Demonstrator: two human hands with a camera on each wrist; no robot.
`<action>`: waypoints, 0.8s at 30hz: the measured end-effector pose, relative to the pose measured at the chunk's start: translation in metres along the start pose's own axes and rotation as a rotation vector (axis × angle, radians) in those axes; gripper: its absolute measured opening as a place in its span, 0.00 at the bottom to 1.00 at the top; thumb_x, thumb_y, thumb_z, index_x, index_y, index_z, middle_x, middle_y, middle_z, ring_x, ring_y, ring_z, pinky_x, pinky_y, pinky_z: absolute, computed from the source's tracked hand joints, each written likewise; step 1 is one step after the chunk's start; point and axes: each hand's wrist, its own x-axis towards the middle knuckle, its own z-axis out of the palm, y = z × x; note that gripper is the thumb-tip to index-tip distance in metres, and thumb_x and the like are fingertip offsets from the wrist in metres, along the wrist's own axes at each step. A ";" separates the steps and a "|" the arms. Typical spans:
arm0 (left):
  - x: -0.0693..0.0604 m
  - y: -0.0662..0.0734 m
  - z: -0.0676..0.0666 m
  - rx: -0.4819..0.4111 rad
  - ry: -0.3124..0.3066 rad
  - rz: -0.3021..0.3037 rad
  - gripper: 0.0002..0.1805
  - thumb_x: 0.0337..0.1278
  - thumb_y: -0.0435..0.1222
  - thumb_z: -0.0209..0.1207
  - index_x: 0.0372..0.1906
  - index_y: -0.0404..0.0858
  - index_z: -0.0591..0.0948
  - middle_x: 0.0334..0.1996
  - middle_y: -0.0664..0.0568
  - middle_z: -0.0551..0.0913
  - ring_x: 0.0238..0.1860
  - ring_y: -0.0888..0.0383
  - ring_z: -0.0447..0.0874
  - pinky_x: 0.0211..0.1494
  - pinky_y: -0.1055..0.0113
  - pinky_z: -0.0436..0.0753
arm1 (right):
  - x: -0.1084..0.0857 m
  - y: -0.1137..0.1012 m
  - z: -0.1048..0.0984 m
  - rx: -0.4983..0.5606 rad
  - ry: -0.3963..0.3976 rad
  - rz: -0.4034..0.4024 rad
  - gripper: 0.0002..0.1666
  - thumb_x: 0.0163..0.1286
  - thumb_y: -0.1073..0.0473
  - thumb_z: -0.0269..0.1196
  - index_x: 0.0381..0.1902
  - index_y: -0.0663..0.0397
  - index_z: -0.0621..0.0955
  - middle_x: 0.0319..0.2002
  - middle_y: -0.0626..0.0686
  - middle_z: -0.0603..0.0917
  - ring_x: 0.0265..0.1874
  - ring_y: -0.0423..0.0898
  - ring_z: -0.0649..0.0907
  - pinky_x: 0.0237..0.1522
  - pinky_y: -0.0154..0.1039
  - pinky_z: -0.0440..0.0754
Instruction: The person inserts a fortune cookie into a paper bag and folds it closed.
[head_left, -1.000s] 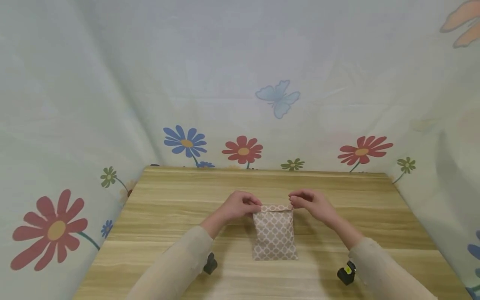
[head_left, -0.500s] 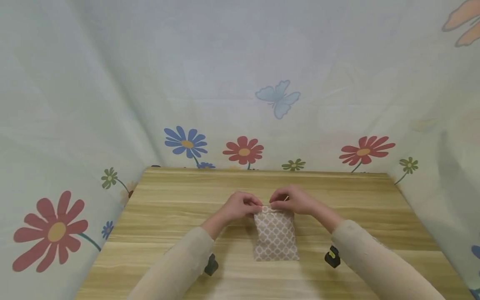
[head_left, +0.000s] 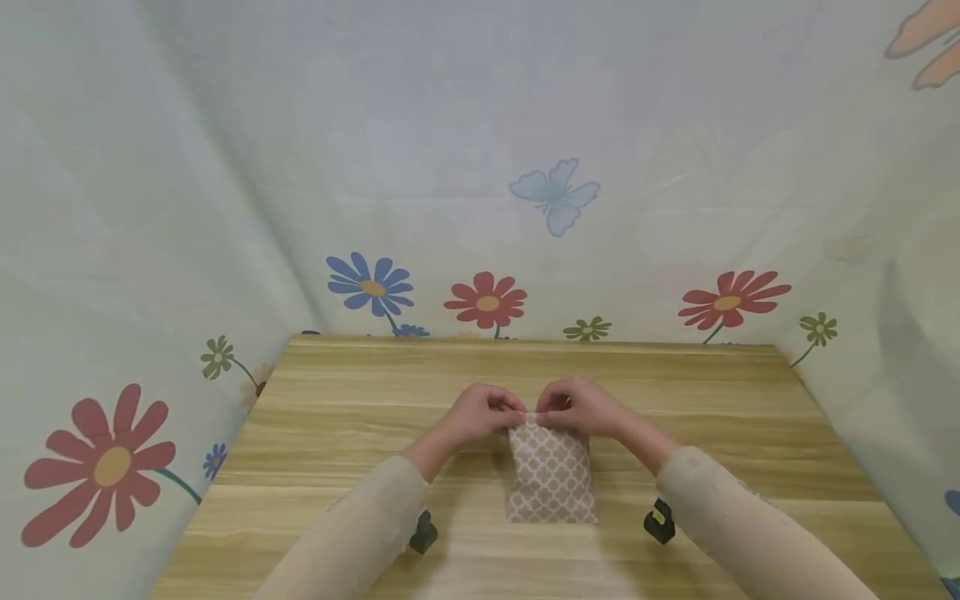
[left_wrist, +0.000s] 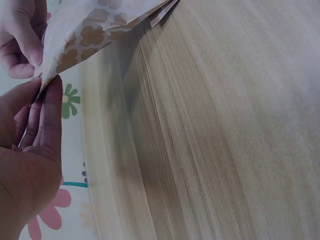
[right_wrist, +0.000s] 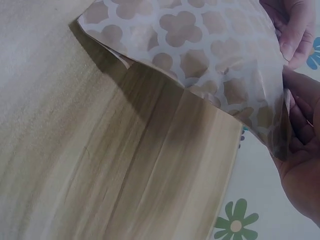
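A tan paper bag point(head_left: 551, 475) with a white quatrefoil pattern stands out in the middle of the head view, its top edge raised off the table. My left hand point(head_left: 483, 411) pinches the bag's top left corner between thumb and fingers; the left wrist view shows this left hand point(left_wrist: 32, 145) gripping the paper's tip. Close beside it, my right hand point(head_left: 581, 407) pinches the top edge near the middle. In the right wrist view the right hand point(right_wrist: 302, 130) has its thumb on the near face of the bag point(right_wrist: 195, 55), with fingers behind.
The wood-grain table point(head_left: 360, 375) spreads around the bag on all sides. Behind it hangs a pale cloth backdrop point(head_left: 450, 200) printed with flowers and butterflies. Dark wrist-camera mounts point(head_left: 660, 522) show beside both forearms.
My right hand has moved left from the bag's top right corner to the middle of its top edge and now pinches there. The left hand keeps its hold at the corner.
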 end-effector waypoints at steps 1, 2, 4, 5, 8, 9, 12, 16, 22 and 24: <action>0.000 0.000 0.000 0.008 -0.002 0.004 0.06 0.67 0.32 0.71 0.44 0.34 0.90 0.35 0.49 0.90 0.34 0.58 0.89 0.46 0.56 0.92 | -0.001 -0.001 0.001 0.000 0.001 0.006 0.03 0.72 0.59 0.73 0.38 0.51 0.89 0.34 0.42 0.88 0.33 0.39 0.83 0.39 0.35 0.84; 0.001 -0.001 0.001 0.019 -0.005 0.007 0.06 0.66 0.32 0.71 0.44 0.34 0.90 0.35 0.49 0.90 0.34 0.58 0.89 0.46 0.56 0.92 | -0.001 -0.001 0.001 -0.001 0.004 0.013 0.03 0.72 0.59 0.73 0.38 0.51 0.89 0.33 0.42 0.88 0.32 0.39 0.83 0.38 0.35 0.83; 0.002 -0.002 0.001 0.048 -0.010 0.013 0.05 0.66 0.33 0.71 0.43 0.36 0.91 0.35 0.51 0.90 0.34 0.58 0.88 0.45 0.58 0.92 | -0.002 -0.002 0.003 0.000 0.007 0.019 0.03 0.72 0.60 0.73 0.37 0.51 0.88 0.32 0.42 0.87 0.31 0.39 0.82 0.37 0.35 0.83; 0.002 -0.001 0.002 0.065 -0.012 0.018 0.05 0.66 0.33 0.71 0.43 0.37 0.91 0.35 0.51 0.90 0.34 0.58 0.88 0.44 0.59 0.92 | -0.002 -0.002 0.004 0.000 0.010 0.020 0.02 0.72 0.60 0.73 0.37 0.51 0.88 0.32 0.42 0.87 0.31 0.39 0.82 0.37 0.35 0.83; 0.003 0.001 0.002 0.127 -0.015 0.038 0.04 0.65 0.35 0.72 0.41 0.38 0.91 0.34 0.53 0.90 0.33 0.59 0.86 0.42 0.62 0.91 | -0.003 -0.001 0.007 -0.003 0.021 0.017 0.02 0.71 0.61 0.73 0.37 0.51 0.88 0.32 0.41 0.87 0.31 0.38 0.82 0.37 0.34 0.83; 0.003 0.002 0.002 0.149 -0.015 0.044 0.04 0.65 0.35 0.72 0.41 0.39 0.91 0.34 0.54 0.90 0.33 0.59 0.86 0.41 0.63 0.90 | -0.003 0.000 0.007 -0.002 0.022 0.014 0.02 0.71 0.60 0.73 0.37 0.51 0.88 0.32 0.41 0.87 0.31 0.38 0.82 0.37 0.34 0.83; 0.003 0.006 0.003 0.209 -0.013 0.056 0.03 0.65 0.37 0.73 0.39 0.41 0.92 0.33 0.56 0.89 0.32 0.59 0.84 0.38 0.66 0.87 | -0.004 0.004 0.006 -0.008 0.025 0.000 0.03 0.72 0.59 0.73 0.38 0.51 0.89 0.33 0.41 0.88 0.32 0.37 0.82 0.38 0.34 0.83; 0.002 0.009 0.003 0.244 -0.003 0.050 0.03 0.66 0.38 0.72 0.39 0.43 0.92 0.32 0.58 0.89 0.33 0.60 0.83 0.37 0.69 0.85 | -0.009 0.009 0.001 -0.018 0.025 0.002 0.02 0.72 0.58 0.73 0.38 0.49 0.89 0.34 0.41 0.88 0.33 0.38 0.82 0.39 0.35 0.82; 0.003 0.006 0.001 0.258 0.008 0.070 0.02 0.66 0.36 0.72 0.39 0.42 0.92 0.32 0.57 0.89 0.33 0.60 0.84 0.37 0.69 0.85 | -0.014 0.012 -0.001 0.007 0.000 0.019 0.03 0.73 0.61 0.72 0.37 0.49 0.89 0.32 0.42 0.86 0.32 0.39 0.81 0.37 0.35 0.81; 0.005 0.004 0.001 0.278 0.012 0.083 0.02 0.67 0.36 0.72 0.39 0.42 0.92 0.32 0.58 0.89 0.33 0.61 0.84 0.37 0.70 0.84 | -0.014 0.013 0.001 0.012 0.003 0.013 0.03 0.73 0.61 0.72 0.36 0.50 0.89 0.31 0.42 0.86 0.31 0.39 0.81 0.35 0.34 0.81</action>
